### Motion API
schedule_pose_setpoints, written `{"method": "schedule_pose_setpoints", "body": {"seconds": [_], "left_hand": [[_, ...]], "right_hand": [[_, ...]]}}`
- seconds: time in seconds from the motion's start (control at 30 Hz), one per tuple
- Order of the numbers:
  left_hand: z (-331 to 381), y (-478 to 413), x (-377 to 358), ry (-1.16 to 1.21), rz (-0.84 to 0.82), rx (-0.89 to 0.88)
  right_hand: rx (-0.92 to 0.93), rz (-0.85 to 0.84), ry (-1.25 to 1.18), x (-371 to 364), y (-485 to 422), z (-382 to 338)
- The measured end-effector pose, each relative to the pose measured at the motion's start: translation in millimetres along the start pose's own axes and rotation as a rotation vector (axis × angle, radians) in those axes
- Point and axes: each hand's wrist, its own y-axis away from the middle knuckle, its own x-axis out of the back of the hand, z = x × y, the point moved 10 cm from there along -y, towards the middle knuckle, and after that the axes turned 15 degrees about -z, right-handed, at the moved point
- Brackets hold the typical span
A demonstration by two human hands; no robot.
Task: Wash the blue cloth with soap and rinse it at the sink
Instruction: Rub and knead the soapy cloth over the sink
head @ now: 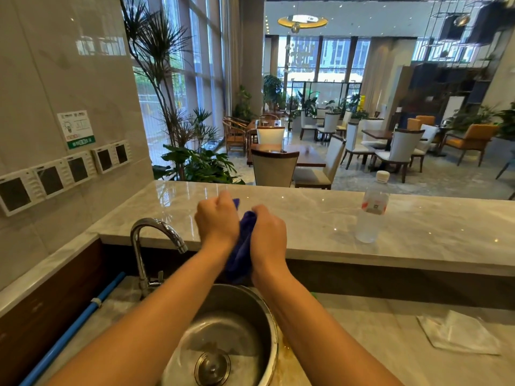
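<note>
The blue cloth is bunched up between both fists, held above the round steel sink. My left hand grips its upper part, and a small blue corner pokes out behind the knuckles. My right hand grips the cloth right beside it, the two fists close together. The lower end of the cloth hangs down between my wrists over the basin. The chrome faucet curves up at the left, its spout ending left of my hands. No water runs from it.
A clear plastic water bottle stands on the raised marble ledge to the right. A white folded cloth lies on the lower counter at right. A blue pipe runs along the left. The drain strainer sits in the sink bottom.
</note>
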Motion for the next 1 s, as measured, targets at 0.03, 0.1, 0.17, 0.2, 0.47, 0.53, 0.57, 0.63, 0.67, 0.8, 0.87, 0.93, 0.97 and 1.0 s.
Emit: {"method": "schedule_pose_setpoints", "body": {"seconds": [0.03, 0.1, 0.17, 0.2, 0.47, 0.53, 0.57, 0.63, 0.67, 0.8, 0.87, 0.93, 0.97, 1.0], "left_hand": [[-2, -1, -1, 0.0, -0.005, 0.015], [10, 13, -14, -0.068, -0.052, -0.066], [25, 33, -28, -0.099, -0.092, -0.185], [25, 36, -30, -0.09, -0.099, -0.208], [18, 35, -35, -0.084, -0.103, -0.228], [15, 29, -24, -0.103, -0.043, -0.162], [6, 18, -17, -0.07, -0.007, -0.064], [-14, 0, -2, 0.03, 0.038, 0.142], [-20, -6, 0, 0.044, 0.026, 0.21], [-7, 15, -28, -0.048, -0.126, 0.123], [11, 35, -41, -0.105, -0.172, -0.02], [16, 30, -37, -0.156, -0.17, -0.043], [11, 20, -31, -0.129, -0.148, -0.013], [5, 12, -24, -0.091, -0.125, 0.027]], "right_hand": [[-0.013, -0.014, -0.002, -1, -1, 1], [-0.039, 0.018, -0.01, 9, -11, -3], [-0.078, 0.056, -0.079, 21, -20, -3], [-0.108, 0.065, -0.136, 24, -21, 0], [-0.206, 0.045, -0.366, 16, -16, 18], [-0.188, 0.035, -0.378, 12, -12, 21], [-0.153, 0.036, -0.338, 11, -8, 20], [-0.029, 0.045, -0.158, 10, 1, 11], [0.05, 0.038, -0.043, 7, 6, 1], [0.125, 0.148, 0.107, 27, -2, -28], [0.029, 0.19, 0.043, 42, -13, -25], [0.019, 0.179, 0.015, 39, -8, -15], [0.046, 0.151, 0.035, 32, -3, -10], [0.08, 0.108, 0.075, 23, 4, -7]]}}
